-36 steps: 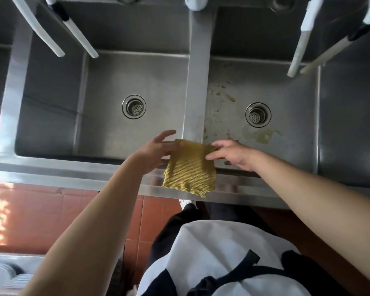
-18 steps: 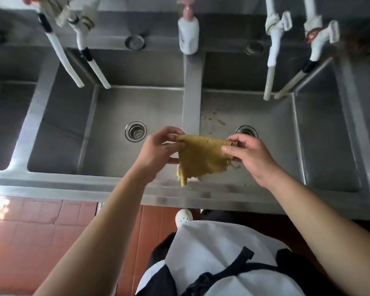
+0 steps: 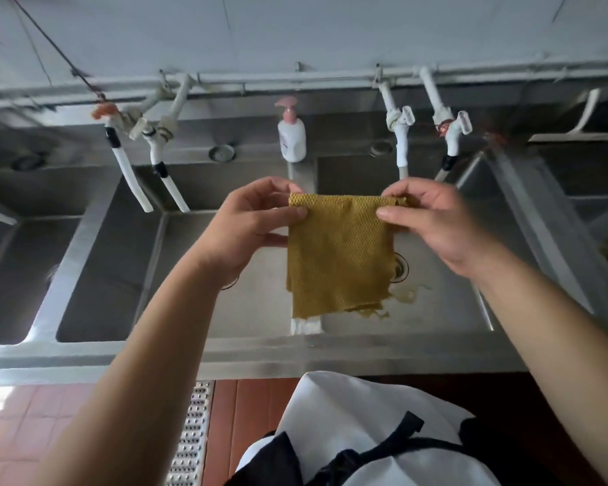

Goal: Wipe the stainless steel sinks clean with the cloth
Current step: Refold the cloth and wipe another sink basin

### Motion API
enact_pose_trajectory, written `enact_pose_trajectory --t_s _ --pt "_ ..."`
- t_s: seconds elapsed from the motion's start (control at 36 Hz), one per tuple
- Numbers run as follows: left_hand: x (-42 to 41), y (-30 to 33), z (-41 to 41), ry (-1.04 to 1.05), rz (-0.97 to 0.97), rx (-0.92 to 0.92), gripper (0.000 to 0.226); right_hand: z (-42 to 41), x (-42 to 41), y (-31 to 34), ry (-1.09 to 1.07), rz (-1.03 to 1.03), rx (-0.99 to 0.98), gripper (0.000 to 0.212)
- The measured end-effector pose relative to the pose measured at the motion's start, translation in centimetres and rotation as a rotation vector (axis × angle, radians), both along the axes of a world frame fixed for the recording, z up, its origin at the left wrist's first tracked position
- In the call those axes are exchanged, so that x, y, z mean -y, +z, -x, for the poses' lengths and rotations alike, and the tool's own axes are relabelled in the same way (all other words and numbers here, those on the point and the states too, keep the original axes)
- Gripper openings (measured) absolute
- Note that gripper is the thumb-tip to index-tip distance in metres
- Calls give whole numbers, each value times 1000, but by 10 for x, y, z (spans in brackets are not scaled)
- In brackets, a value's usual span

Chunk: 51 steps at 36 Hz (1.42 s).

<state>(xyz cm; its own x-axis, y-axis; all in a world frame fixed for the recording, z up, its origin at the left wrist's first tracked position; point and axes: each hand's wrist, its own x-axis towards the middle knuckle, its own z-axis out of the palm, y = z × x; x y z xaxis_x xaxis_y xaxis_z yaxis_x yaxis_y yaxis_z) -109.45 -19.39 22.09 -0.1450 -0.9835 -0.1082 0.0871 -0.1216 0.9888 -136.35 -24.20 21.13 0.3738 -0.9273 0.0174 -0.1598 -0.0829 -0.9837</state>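
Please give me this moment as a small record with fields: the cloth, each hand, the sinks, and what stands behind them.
cloth: yellow mesh cloth, hanging in the air above the sinks, not touching them
left hand: left hand pinches the cloth's upper left corner
right hand: right hand pinches the upper right corner
sinks: steel basins side by side; the right basin shows a yellowish stain near its drain
behind: soap bottle with pink pump above the divider; white taps over the basins
wiping: not yet begun

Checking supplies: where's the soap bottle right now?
Head view, upper centre: the soap bottle stands on the back ledge above the divider between the two middle sinks.
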Motion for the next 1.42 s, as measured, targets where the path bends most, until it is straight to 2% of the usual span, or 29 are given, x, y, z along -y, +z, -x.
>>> enact_pose_trajectory --t_s 0.08,0.17,0.25,0.33,0.39,0.47,0.56,0.61,0.67,0.75,0.86,0.97,1.06,1.22,1.31,1.36,1.42 --pt "5 -20 0 69 -36 130 21 -11 5 -21 -85 74 -234 12" --pt "-1 -45 1 146 -46 186 29 -25 5 -42 -125 179 -380 21" --pt "-19 -77 -1 233 -35 335 27 -35 -5 -66 -122 329 -523 11" --pt "-52 -112 -5 261 -38 488 26 -37 -34 -98 -93 418 -604 11" --pt "-81 -137 -6 232 -68 633 31 -37 -63 -123 -21 390 -641 11" --pt "-127 -172 -4 39 -213 817 30 -31 -109 -162 158 281 -709 12" --pt "-166 -190 1 -51 -161 824 29 -21 -144 -187 312 108 -740 9" --pt "-182 -192 3 -36 -48 804 29 -16 -159 -194 330 106 -711 11" --pt "-187 -193 2 -4 -19 796 25 -17 -164 -191 319 146 -677 13" --pt "-180 -197 0 55 -77 752 19 -19 -160 -185 286 167 -634 11" --pt "-158 -196 0 167 -191 615 29 -27 -145 -184 175 -81 -577 8" --pt "-133 -206 -1 181 -328 655 21 -39 -125 -198 84 -179 -699 5" --pt "-123 -214 4 192 -368 748 22 -49 -115 -207 90 -100 -823 2" --pt "-123 -227 5 224 -295 967 35 -67 -113 -215 37 -17 -985 27" --pt "-134 -224 5 197 -33 1010 34 -71 -122 -209 -25 118 -889 29" --pt "-145 -223 4 47 138 1032 33 -72 -133 -203 23 276 -803 29" --pt "-154 -224 1 -162 158 1090 43 -69 -146 -204 183 363 -825 36"
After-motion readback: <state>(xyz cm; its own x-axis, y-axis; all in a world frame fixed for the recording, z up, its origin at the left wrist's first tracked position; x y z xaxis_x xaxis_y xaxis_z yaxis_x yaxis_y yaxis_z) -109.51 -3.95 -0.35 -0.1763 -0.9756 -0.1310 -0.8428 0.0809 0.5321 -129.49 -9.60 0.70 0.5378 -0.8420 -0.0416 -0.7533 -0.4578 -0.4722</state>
